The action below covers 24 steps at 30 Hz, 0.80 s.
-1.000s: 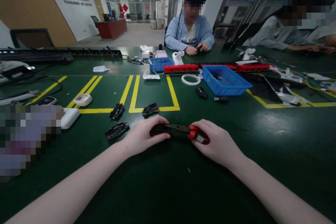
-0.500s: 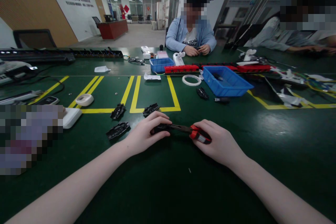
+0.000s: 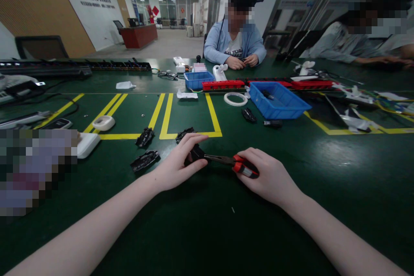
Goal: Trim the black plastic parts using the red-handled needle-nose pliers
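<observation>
At left on a green surface (image 3: 200,241), white box (image 3: 86,145) beside a pixel-masked area, with off-white oval ring (image 3: 102,128) behind and slightly right, across yellow marking lines. Next to the right, upper moulded part (image 3: 145,137) and front moulded part (image 3: 145,161), both black, near each other and lying separately. Closer to the centre, rear moulded part (image 3: 185,134), also black, at a yellow line and partly hidden by the left hand (image 3: 179,161). Left fingers bent around a black workpiece (image 3: 196,153), thumb below and other fingers above. Workpiece tilted, just in front of the rear moulded part; clearance from the surface impossible to tell. Farther back, small blue bin (image 3: 199,79). In the near foreground, pale sliver (image 3: 233,210). Toward the right, pliers (image 3: 238,164) with red-and-black handles, slender nose directed leftward and meeting the workpiece; tip detail too small to read. Behind, white ring (image 3: 236,104) and seated co-worker (image 3: 236,45). Right fingers of the right hand (image 3: 265,172) wrapped around the plier handles. Beyond, black cylinder (image 3: 272,123) just in front of a large blue bin (image 3: 284,110).
</observation>
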{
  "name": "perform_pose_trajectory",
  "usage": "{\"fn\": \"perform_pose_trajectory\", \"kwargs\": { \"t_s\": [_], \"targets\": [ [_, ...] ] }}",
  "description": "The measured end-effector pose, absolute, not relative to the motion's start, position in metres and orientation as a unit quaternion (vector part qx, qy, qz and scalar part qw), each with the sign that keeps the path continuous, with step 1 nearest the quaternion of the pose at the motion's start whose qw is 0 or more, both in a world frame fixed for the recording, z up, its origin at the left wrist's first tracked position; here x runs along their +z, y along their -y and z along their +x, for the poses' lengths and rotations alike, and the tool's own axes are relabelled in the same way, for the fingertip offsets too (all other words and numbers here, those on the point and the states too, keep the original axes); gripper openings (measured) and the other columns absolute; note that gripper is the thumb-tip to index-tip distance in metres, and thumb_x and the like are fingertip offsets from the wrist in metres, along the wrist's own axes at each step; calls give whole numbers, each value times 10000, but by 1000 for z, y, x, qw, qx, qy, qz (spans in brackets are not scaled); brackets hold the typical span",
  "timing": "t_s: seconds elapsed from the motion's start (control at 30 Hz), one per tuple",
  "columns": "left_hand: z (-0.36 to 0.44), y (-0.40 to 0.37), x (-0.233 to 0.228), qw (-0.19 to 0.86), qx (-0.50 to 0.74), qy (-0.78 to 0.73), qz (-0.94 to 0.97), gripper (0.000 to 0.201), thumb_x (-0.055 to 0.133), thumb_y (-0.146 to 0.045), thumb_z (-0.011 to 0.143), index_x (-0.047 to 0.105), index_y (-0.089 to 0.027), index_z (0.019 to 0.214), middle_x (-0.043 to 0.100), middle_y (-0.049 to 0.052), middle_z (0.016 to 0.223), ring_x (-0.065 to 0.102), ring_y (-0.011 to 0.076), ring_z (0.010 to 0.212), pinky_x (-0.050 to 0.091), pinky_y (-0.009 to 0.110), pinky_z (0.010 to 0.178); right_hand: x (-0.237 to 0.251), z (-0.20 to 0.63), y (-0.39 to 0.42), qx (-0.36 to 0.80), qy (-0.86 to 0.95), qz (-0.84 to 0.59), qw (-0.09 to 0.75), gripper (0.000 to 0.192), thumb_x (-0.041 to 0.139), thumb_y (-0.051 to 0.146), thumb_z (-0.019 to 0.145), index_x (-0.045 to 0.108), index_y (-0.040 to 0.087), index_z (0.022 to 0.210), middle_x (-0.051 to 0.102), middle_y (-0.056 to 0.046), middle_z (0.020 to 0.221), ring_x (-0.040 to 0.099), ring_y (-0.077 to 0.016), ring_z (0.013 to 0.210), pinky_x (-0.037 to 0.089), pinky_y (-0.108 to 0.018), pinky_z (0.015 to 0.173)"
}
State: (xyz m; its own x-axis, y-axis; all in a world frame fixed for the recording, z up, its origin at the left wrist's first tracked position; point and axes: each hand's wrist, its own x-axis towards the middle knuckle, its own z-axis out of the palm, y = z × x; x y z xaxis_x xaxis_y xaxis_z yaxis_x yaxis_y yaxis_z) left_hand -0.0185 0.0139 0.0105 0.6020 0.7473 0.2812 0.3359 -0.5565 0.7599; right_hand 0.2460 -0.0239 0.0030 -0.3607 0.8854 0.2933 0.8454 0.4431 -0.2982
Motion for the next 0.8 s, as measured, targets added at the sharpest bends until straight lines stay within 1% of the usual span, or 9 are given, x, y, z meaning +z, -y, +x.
{"fn": "perform_pose_trajectory", "kwargs": {
  "t_s": [0.13,0.2,0.3,0.43,0.6,0.73,0.8],
  "targets": [
    [-19,-16,4,327,313,-304,838,777,710,-286,840,268,-298,1479,383,77,1460,349,279,1384,313,495,1174,4,241,28,24,843,-501,194,240,648,222,750,624,181,986,671,-59,931,634,-212,820,530,-353,705],
    [-20,-18,1,325,302,-299,845,888,757,-295,791,221,-315,1499,361,82,1465,340,307,1383,334,526,1156,4,239,30,14,849,-492,190,253,654,220,744,624,176,991,674,-63,935,630,-211,818,526,-354,708],
    [-20,-20,-4,327,279,-302,851,964,782,-299,759,185,-343,1514,313,86,1480,369,334,1351,410,538,1098,4,238,32,4,853,-486,188,263,656,221,748,626,171,1005,679,-68,947,630,-211,825,521,-350,709],
    [-20,-20,-8,325,263,-307,855,979,767,-276,770,149,-367,1523,292,84,1487,448,310,1284,485,480,1035,5,238,32,-21,857,-480,184,270,663,223,749,634,154,1008,678,-81,956,619,-217,826,511,-355,706],
    [-18,-13,-1,298,239,-331,863,910,705,-283,825,126,-350,1525,334,89,1462,498,282,1240,490,446,1019,7,237,34,-62,862,-470,180,288,647,220,757,634,141,1033,678,-103,978,610,-233,849,497,-364,715],
    [-16,-10,4,263,222,-351,871,886,685,-348,840,125,-297,1525,424,112,1380,516,284,1204,469,466,1011,9,236,36,-62,861,-474,174,282,620,237,773,630,154,1042,681,-111,985,614,-244,855,494,-371,712],
    [-15,-10,4,225,219,-362,878,864,690,-403,830,179,-255,1510,496,110,1296,521,292,1173,449,489,1010,9,235,36,-54,858,-479,176,273,604,250,784,628,164,1042,682,-110,986,616,-245,852,493,-374,704]
  ]
}}
